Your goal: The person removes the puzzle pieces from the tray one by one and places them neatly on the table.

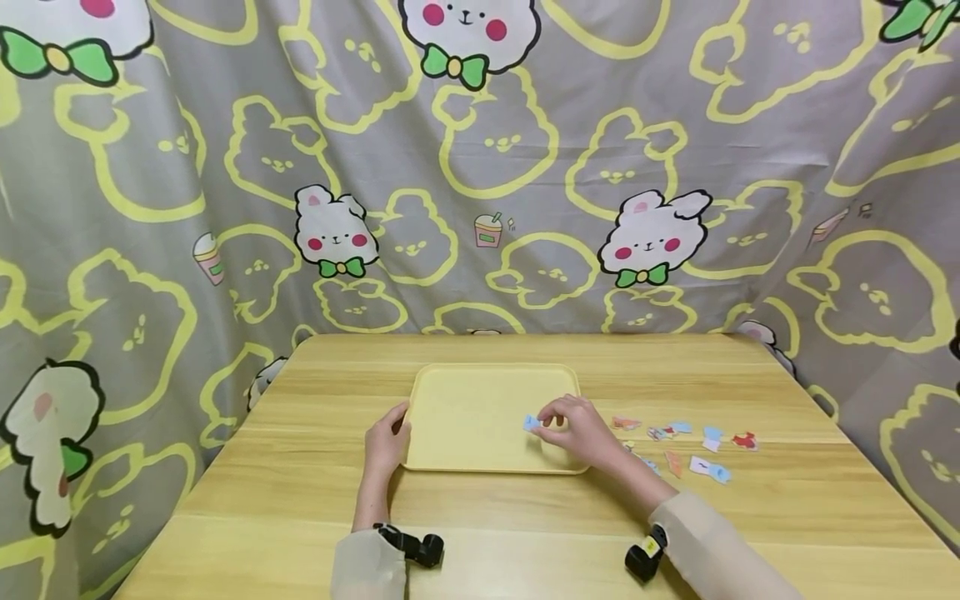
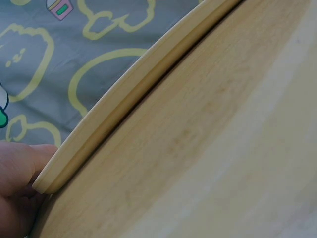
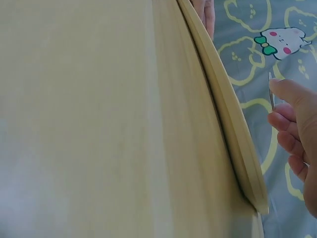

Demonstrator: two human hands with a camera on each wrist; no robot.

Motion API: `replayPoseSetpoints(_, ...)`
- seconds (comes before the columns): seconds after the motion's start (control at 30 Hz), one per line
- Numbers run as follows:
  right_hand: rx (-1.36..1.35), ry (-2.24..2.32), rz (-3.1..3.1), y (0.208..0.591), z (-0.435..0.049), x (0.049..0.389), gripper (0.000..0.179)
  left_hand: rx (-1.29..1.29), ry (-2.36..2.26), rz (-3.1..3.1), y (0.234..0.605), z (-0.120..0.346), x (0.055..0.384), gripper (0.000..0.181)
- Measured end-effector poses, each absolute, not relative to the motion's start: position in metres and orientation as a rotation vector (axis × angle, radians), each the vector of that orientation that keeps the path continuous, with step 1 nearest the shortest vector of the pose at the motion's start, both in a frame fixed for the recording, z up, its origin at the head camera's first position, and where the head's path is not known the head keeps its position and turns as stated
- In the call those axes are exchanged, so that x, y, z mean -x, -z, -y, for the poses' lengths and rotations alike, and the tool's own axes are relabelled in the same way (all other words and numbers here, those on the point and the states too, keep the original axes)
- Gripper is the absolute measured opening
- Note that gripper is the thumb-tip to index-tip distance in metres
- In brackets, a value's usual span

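Observation:
A yellow rectangular tray lies on the table. My left hand holds its left edge; in the left wrist view, fingers meet the rim at the tray's corner. Over the tray's right part, my right hand pinches a small, flat light-blue puzzle piece between thumb and fingers. That piece appears edge-on in the right wrist view, raised above the tray rim. To the right of the tray lie several loose pieces, among them a red one, an orange one and a white-and-blue one.
The wooden table extends on all sides of the tray. Behind it hangs a grey curtain printed with cartoon bears and rabbits. A black wrist camera sits on the left arm, another camera on the right.

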State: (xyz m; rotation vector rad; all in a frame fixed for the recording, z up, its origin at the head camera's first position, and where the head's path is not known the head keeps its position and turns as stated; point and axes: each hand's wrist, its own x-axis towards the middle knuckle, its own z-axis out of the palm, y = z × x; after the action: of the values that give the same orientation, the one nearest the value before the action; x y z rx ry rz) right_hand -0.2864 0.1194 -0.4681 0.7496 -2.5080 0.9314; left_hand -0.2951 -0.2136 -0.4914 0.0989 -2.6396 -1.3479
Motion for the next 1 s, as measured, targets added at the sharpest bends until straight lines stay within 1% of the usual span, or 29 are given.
replayPoseSetpoints(0.57, -0.706, -0.906, 2.457, 0.469, -0.154, 0.276, 0.011, -0.101, 1.344, 2.643, 0.489, 0.214, 0.294, 0.043)
replayPoseSetpoints(1.0, -0.654, -0.858, 2.444, 0.477, -0.181, 0.27, 0.013, -0.089, 1.318, 2.635, 0.49, 0.213, 0.294, 0.042)
